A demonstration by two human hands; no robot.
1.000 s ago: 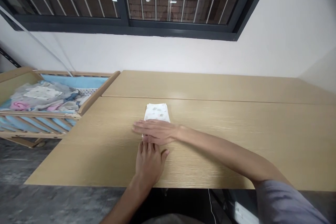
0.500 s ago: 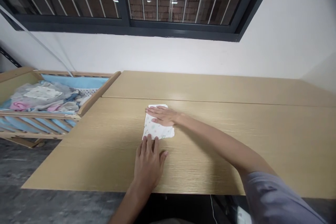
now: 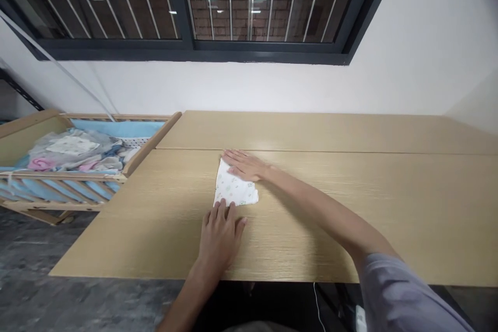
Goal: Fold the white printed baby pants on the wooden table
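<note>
A small folded white cloth [image 3: 233,189] with a faint printed pattern lies on the light wooden table [image 3: 330,202]. My right hand [image 3: 245,165] lies flat on the cloth's far end, fingers stretched out toward the left. My left hand [image 3: 220,231] rests flat on the table at the cloth's near edge, its fingertips touching the fabric. Both hands are open and hold nothing.
A wooden cot [image 3: 70,166] with blue lining and a heap of baby clothes [image 3: 78,150] stands against the table's left side. A white wall and a dark barred window [image 3: 194,5] lie behind. A white cable [image 3: 317,306] hangs below the near table edge.
My right hand has slid along the cloth from its near end to its far end. My left hand has stayed at the near edge. The view has shifted slightly.
</note>
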